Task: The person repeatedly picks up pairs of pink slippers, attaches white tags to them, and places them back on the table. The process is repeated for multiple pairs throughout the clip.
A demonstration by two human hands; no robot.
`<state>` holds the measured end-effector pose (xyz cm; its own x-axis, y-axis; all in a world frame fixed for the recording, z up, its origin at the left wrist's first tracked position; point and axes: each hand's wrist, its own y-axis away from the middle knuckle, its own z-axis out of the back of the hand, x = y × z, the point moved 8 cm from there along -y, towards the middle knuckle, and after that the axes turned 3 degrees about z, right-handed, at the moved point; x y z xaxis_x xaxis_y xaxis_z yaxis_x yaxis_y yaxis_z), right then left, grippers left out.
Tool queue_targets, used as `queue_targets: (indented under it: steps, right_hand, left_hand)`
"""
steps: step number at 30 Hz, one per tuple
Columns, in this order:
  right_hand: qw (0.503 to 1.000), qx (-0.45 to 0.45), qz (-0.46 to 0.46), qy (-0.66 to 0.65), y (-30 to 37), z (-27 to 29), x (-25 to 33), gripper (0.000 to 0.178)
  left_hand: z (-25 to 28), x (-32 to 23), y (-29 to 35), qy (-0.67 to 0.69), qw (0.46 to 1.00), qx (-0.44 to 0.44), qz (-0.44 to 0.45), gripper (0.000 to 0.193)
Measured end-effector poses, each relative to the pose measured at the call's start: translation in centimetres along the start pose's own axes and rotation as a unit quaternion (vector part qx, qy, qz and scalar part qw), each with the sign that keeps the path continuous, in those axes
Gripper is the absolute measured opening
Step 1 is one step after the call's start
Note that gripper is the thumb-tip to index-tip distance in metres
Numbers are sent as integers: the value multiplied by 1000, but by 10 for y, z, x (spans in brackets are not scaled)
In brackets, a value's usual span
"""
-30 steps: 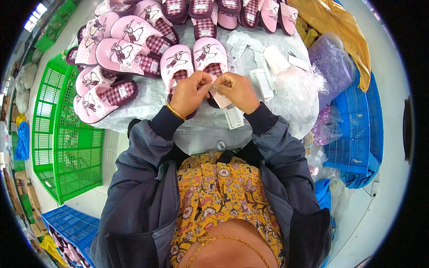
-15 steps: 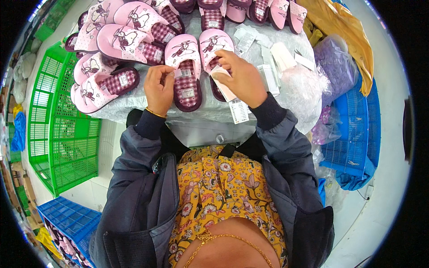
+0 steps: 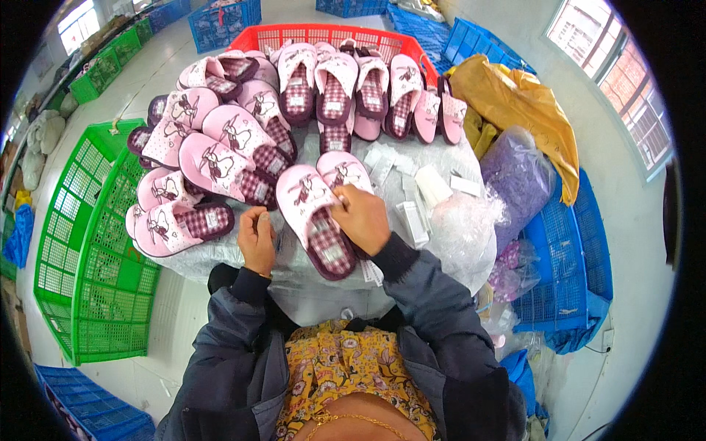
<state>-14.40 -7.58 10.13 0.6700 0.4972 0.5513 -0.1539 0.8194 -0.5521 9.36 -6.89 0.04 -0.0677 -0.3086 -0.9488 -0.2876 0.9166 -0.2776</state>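
Note:
A pair of pink slippers (image 3: 306, 197) with dark plaid insoles sits tilted and partly overlapped at the table's near edge, the left one over the right. My right hand (image 3: 360, 218) is closed on the pair at the inner sides of their openings. White tags (image 3: 371, 272) hang out below it. Just left of the pair, apart from it, is my left hand (image 3: 256, 241), its fingers curled together; whether anything small is in them is hidden. More pink slippers (image 3: 213, 158) lie in overlapping pairs to the left.
Several slippers stand at the back before a red crate (image 3: 331, 33). White tags and cards (image 3: 432, 185) lie on the plastic-covered table (image 3: 460, 165). Green crates (image 3: 110, 242) flank the left side; a blue crate (image 3: 562, 272) and purple bag (image 3: 515, 184) flank the right.
The view has tipped up, showing more of the room. My left hand has come off the left slipper. My right hand has gone from a tag to the pair, now pressed together and slanted.

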Motion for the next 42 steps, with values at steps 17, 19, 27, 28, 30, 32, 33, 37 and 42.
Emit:
queue_targets:
  steps: [17, 19, 27, 28, 30, 32, 33, 37, 42]
  right_hand:
    - [957, -158, 123, 212, -320, 161, -18, 50]
    - [981, -90, 118, 128, -284, 104, -35, 46]
    - [989, -16, 55, 134, -252, -58, -59, 67]
    - [987, -27, 34, 155, -259, -67, -62, 63]
    - [977, -66, 18, 200, -271, -77, -66, 56]
    - [962, -110, 22, 248, -275, -83, -65, 35]
    - [954, -132, 22, 269, -279, -85, -73, 27]
    - [944, -170, 26, 281, -268, -59, -75, 22]
    - [968, -130, 91, 197, -176, -2, -27, 39]
  left_hand:
    - [4, 7, 2, 3, 1000, -5, 6, 10]
    - [-1, 5, 2, -7, 1000, 2, 5, 10]
    - [-4, 1, 3, -1, 1000, -10, 12, 11]
    - [-3, 2, 5, -3, 1000, -14, 15, 11]
    - [-2, 6, 4, -21, 1000, -18, 2, 10]
    - [-2, 6, 6, -25, 1000, -13, 11, 10]
    - [-3, 7, 6, -17, 1000, -13, 12, 10]
    - [-6, 5, 7, -23, 1000, -5, 11, 10]
    - [-16, -26, 11, -132, 982, 42, -131, 23]
